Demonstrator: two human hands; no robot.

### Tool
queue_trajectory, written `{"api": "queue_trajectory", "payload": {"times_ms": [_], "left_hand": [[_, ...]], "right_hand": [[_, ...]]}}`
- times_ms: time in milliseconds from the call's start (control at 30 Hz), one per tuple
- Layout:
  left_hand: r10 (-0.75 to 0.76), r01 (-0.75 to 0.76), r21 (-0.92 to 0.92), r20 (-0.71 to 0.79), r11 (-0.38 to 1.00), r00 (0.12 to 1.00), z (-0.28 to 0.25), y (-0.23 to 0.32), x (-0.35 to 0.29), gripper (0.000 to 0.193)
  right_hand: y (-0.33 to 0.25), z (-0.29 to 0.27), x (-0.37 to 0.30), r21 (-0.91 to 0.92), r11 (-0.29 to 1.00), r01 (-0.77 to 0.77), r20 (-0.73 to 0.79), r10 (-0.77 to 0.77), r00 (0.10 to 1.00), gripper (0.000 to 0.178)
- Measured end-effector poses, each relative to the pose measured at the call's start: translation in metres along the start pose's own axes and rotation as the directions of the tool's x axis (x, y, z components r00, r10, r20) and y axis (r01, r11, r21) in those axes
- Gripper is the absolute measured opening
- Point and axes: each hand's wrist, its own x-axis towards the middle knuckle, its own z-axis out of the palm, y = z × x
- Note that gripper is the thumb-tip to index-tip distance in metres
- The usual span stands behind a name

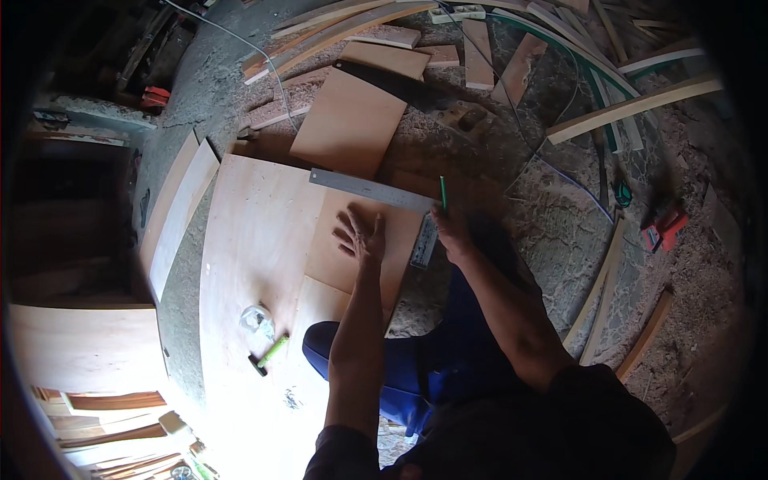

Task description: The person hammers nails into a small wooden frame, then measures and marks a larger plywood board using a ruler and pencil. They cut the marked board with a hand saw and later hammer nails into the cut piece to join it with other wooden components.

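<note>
Plywood [250, 220] bears a clear plastic bag [258, 322], contents unclear, left hand [362, 237] spread wide, right hand [451, 237] holding a green pencil [443, 192].

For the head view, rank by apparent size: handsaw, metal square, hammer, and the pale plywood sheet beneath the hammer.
Pale plywood sheet
Handsaw
Metal square
Hammer
The square may be nearer the camera than the saw, so their true order is unsure.

Rough grey floor [564, 260] with sawdust [692, 292] extends right of the right hand [454, 238]. Bright light: below-left of the left hand [362, 238]. Deep shadow: far left.
</note>
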Motion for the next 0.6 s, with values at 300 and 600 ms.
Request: {"api": "queue_trajectory", "payload": {"times_ms": [300,600], "left_hand": [[-0.032,0.031,0.062,0.014,0.998,0.999,0.002,0.018,-0.007,0.109],[0.038,-0.039,-0.003,-0.092,0.999,0.995,-0.011,0.015,-0.003,0.110]], "right_hand": [[-0.002,0.001,0.006,-0.365,0.931,0.034,-0.111,-0.080,0.991,0.025],[0.016,0.004,0.007,-0.172,0.957,-0.235,0.183,0.265,0.947,0.062]]}}
